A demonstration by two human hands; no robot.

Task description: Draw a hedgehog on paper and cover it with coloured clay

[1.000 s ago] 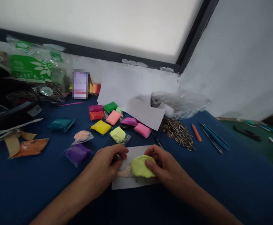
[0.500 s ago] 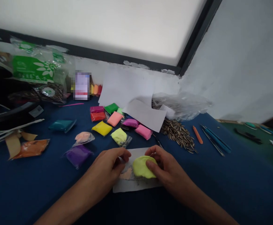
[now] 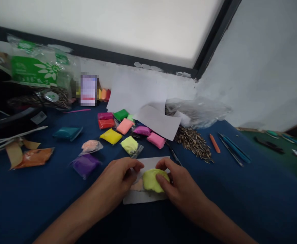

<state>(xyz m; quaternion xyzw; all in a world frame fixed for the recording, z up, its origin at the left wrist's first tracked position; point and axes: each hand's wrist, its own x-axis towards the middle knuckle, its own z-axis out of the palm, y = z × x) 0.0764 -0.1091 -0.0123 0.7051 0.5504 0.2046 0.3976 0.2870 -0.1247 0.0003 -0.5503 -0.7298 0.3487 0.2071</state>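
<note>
A flattened piece of yellow-green modelling clay (image 3: 150, 179) is held in my right hand (image 3: 175, 179), its thumb on the upper face and the fingers behind the far edge. Under it lies a white sheet of paper (image 3: 138, 199), which bears a drawn outline and a thin patch of peach clay (image 3: 138, 185). Over the sheet's left part, my left hand (image 3: 123, 174) has bent fingers, with a gap between thumb and forefinger and nothing visible in it. An opened packet of yellow-green clay (image 3: 130, 145) rests just beyond the paper.
Several coloured clay packets, including a yellow one (image 3: 111, 136) and a purple one (image 3: 86, 165), lie on the blue table. A sunflower seed pile (image 3: 192, 142), a pen (image 3: 174, 153), an orange stick (image 3: 215, 143) and blue tweezers (image 3: 236, 149) are to the right. A phone (image 3: 88, 89) stands behind.
My right hand and the yellow-green clay have shifted slightly left over the paper. The left hand has barely moved. The whole view has tilted a little.
</note>
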